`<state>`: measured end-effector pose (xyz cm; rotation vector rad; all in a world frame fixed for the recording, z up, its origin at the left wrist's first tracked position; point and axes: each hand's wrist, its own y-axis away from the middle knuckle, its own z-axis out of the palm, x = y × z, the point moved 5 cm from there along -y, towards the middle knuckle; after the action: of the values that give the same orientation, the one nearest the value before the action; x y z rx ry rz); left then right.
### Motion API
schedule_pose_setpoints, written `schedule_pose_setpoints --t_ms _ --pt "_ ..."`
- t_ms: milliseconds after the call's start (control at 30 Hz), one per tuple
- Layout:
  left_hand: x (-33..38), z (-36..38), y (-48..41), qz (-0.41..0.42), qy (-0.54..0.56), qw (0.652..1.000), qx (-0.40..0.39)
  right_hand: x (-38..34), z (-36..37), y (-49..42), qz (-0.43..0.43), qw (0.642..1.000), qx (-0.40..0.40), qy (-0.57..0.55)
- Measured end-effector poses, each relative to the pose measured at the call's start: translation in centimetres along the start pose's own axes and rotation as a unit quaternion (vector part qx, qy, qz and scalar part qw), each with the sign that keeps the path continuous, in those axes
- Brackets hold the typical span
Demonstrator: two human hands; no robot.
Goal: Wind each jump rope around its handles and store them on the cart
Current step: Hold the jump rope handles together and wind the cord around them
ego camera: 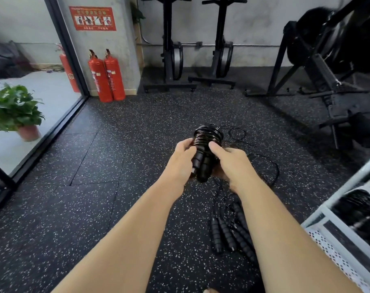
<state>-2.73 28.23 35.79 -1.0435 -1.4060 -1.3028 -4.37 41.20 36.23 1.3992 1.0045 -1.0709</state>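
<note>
— What's at far left?
— A potted plant (14, 111), clipped by the frame edge.
— And the hands?
— The left hand (180, 161) grips the jump rope (205, 149) by its paired handles, above the floor. The right hand (230, 163) holds it with the thumb on the coils and the fingers hidden behind.
— Further right?
— Loose ropes (232, 233) lie tangled on the floor. The cart (316, 216) is cut off, with a blurred dark bundle (357, 210) on its shelf.

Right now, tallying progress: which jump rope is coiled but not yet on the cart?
The jump rope gripped by the left hand and right hand, its coils stacked tight. The ropes on the floor lie loose.
</note>
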Motion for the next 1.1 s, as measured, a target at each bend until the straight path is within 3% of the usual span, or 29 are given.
schedule_pose_setpoints --t_ms 133,300,667,900,1100 --pt "-0.6 0.4 0.0 -0.056 0.042 0.997 -0.024 0.8 -1.1 0.4 0.049 0.998 0.008 -0.042" --pt "0.0 1.3 1.6 -0.061 0.051 0.995 -0.061 1.3 -2.7 2.2 0.094 0.99 0.014 -0.108" --pt "2.8 9.0 7.9 -0.101 -0.031 0.988 -0.113 2.4 -10.4 7.3 0.109 0.979 0.102 -0.136" --pt "0.5 14.6 11.2 -0.134 -0.042 0.984 -0.108 5.3 -15.4 9.6 0.12 0.97 0.169 -0.126" --pt "-1.8 20.4 10.2 -0.136 -0.072 0.976 -0.152 7.5 -19.7 10.0 0.094 0.969 0.197 -0.113"
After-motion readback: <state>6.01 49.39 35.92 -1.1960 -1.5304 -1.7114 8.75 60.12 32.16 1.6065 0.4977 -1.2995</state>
